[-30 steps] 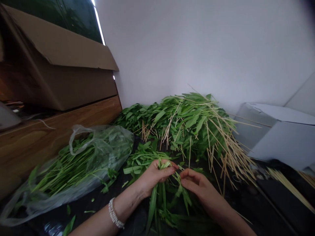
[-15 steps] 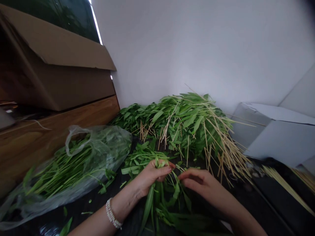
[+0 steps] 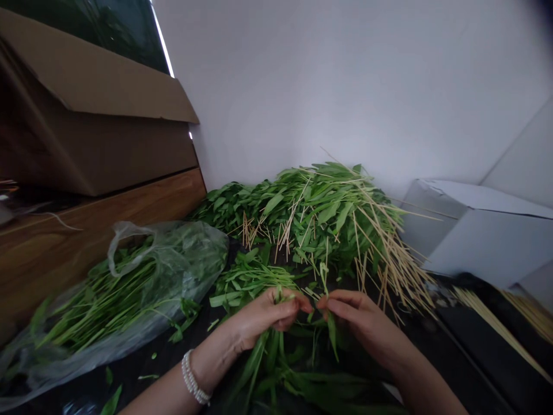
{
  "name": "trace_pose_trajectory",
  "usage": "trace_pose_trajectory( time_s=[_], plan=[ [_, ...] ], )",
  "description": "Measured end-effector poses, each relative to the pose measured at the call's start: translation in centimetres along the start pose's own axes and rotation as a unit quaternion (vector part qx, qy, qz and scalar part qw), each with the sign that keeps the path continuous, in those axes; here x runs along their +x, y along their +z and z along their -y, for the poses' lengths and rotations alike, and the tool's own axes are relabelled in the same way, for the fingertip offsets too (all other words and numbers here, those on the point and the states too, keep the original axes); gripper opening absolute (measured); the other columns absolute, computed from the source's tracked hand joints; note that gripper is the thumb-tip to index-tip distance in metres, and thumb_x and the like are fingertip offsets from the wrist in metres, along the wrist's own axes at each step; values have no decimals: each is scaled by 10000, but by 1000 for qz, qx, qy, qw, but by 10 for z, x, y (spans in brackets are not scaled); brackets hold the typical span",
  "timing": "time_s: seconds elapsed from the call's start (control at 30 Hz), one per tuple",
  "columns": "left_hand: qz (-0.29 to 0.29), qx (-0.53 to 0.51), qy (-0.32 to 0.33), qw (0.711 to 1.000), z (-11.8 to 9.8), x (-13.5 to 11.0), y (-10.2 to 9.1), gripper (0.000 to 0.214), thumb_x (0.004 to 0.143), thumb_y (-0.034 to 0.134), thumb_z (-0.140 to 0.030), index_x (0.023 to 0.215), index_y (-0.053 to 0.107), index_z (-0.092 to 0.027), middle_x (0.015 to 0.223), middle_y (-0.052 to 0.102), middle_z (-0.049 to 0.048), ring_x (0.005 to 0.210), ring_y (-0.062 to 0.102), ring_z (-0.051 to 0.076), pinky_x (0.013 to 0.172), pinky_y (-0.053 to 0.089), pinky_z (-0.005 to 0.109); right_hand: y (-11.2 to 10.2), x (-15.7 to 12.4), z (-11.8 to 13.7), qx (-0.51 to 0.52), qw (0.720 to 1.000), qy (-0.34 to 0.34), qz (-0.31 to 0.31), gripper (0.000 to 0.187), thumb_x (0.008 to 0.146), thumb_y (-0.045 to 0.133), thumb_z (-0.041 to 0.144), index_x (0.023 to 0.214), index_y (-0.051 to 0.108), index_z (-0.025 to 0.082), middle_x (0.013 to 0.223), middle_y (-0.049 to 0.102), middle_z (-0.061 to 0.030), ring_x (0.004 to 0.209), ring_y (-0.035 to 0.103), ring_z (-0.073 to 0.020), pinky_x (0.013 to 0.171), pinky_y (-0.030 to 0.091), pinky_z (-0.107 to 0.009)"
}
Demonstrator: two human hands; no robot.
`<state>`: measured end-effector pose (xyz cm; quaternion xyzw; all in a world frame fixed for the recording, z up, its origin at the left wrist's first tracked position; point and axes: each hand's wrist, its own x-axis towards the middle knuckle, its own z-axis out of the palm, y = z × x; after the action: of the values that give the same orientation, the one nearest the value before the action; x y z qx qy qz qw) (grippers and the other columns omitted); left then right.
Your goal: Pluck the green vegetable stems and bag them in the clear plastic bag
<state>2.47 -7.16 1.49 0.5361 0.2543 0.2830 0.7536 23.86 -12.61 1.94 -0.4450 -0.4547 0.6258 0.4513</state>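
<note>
My left hand (image 3: pixel 276 308), with a beaded bracelet at its wrist, is closed around several leafy green stems (image 3: pixel 263 357) whose leaves hang below the fist. Close beside it, my right hand (image 3: pixel 352 305) pinches a single leafy sprig (image 3: pixel 330 328) between thumb and fingers; its pale top sticks up and a long leaf dangles beneath. The two hands are slightly apart. Cut greens (image 3: pixel 253 279) lie just beyond my left hand. Larger leaves (image 3: pixel 328 392) spread below both hands, dim and partly blurred.
Behind lies a heap of leafy greens (image 3: pixel 319 202) with thin wooden sticks (image 3: pixel 393 253) poking out rightward. A clear plastic bag (image 3: pixel 203 253) of greens is at left, below a cardboard box (image 3: pixel 129 144). At right stand a white box (image 3: pixel 496 242) and more sticks (image 3: pixel 501 323).
My right hand now pinches a sprig upright, where its fingertips were beside the bunch before. My left hand keeps its stems. The view has shifted slightly.
</note>
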Motion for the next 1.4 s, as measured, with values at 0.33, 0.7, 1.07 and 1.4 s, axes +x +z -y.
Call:
trace_pose_trajectory(
  time_s=[0.33,0.7,1.07,1.4],
  plan=[
    [-65,-7,3,998,5,4,14,349,655,785,-432,762,683,-116,519,478,-43,466,266,52,459,127,227,18,4,-18,-42,995,14,84,307,776,688,457,844,750,164,682,659,-14,601,496,-96,599,352,-240],
    [-120,-24,16,992,6,7,12,330,623,821,-395,727,659,-127,604,576,-21,443,306,30,448,149,211,22,3,-16,41,998,36,22,444,786,605,609,798,728,183,772,669,-44,709,582,-146,670,411,-283],
    [-152,-36,-16,988,9,9,12,360,571,855,-351,755,646,-123,692,655,10,443,347,23,443,165,202,24,3,-9,-71,996,-5,45,304,684,738,490,744,713,193,657,616,21,626,516,-116,652,412,-273],
    [-75,-29,-11,997,10,7,13,285,723,748,-381,804,716,-110,584,550,-18,462,297,39,459,163,207,16,7,-14,-121,990,-58,51,218,765,673,423,815,710,214,788,662,-6,800,598,-173,771,441,-311]
  ],
)
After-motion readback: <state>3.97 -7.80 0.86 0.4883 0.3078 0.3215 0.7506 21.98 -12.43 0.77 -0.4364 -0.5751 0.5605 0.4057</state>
